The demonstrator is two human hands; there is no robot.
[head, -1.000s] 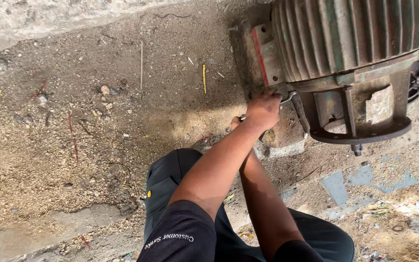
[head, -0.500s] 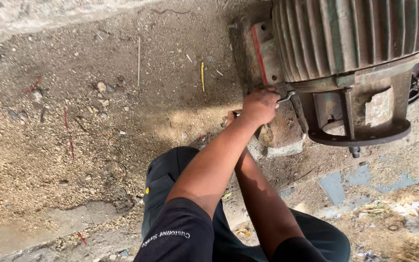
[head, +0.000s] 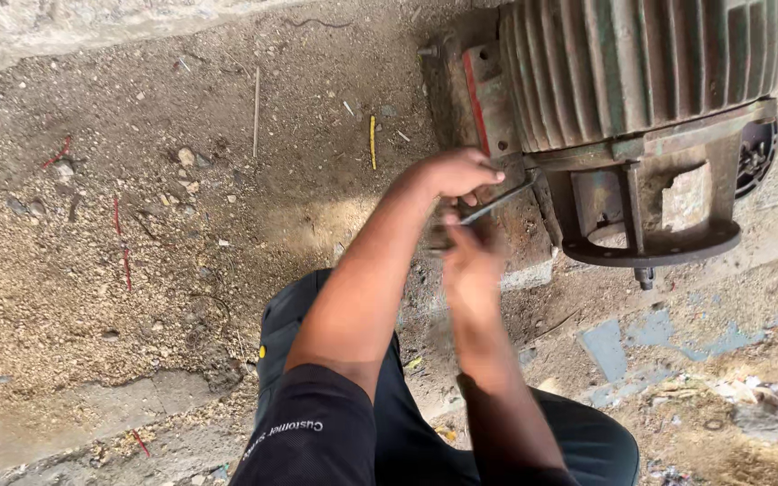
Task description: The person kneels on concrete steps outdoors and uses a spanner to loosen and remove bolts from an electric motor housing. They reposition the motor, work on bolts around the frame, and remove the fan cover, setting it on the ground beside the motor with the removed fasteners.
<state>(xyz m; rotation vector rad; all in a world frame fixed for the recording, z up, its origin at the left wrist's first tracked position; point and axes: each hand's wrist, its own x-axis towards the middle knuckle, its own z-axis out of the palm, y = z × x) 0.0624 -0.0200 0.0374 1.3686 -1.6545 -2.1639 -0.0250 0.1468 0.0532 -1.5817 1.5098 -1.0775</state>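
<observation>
My left hand [head: 457, 171] was closed over the near end of a thin metal wrench [head: 497, 203], which ran rightward to the rusty foot of the big ribbed electric motor [head: 641, 81]. Where the tool's far tip met the motor's base [head: 488, 108] was too dark and small to make out. My right hand [head: 470, 261] sat just below, blurred; its fingers seemed to pinch the same tool, though I could not tell how tightly. The motor's top and right side were cut off by the frame. A yellow stick [head: 372, 141] lay on the gritty ground [head: 137, 252] to the left.
</observation>
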